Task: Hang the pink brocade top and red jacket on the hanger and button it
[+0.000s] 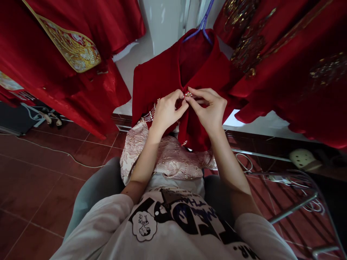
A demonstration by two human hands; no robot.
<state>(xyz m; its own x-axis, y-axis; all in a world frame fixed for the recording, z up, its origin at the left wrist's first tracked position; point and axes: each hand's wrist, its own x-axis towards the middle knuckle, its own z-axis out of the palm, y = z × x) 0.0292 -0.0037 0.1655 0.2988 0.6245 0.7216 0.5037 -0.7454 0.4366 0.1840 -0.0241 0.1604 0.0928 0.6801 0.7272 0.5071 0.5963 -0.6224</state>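
Note:
A red jacket (159, 77) hangs in front of me from a purple hanger (202, 26). At its front opening, just below the collar, my left hand (170, 108) pinches one side of a small jewelled fastener (188, 94). My right hand (208, 106) pinches the other side with thumb and forefinger, close beside the left fingertips. A second ornament (184, 143) sits lower on the front edge. Bead strings (149, 115) trail by my left wrist. Pale pink brocade fabric (170, 159) lies under my forearms, over my lap.
Red garments with gold embroidery (73, 47) hang at the left, and sequined red ones (292, 61) hang at the right. A metal rack (295, 209) and a pale clog (302, 159) are at the lower right. A cable (73, 157) crosses the tiled floor at the left.

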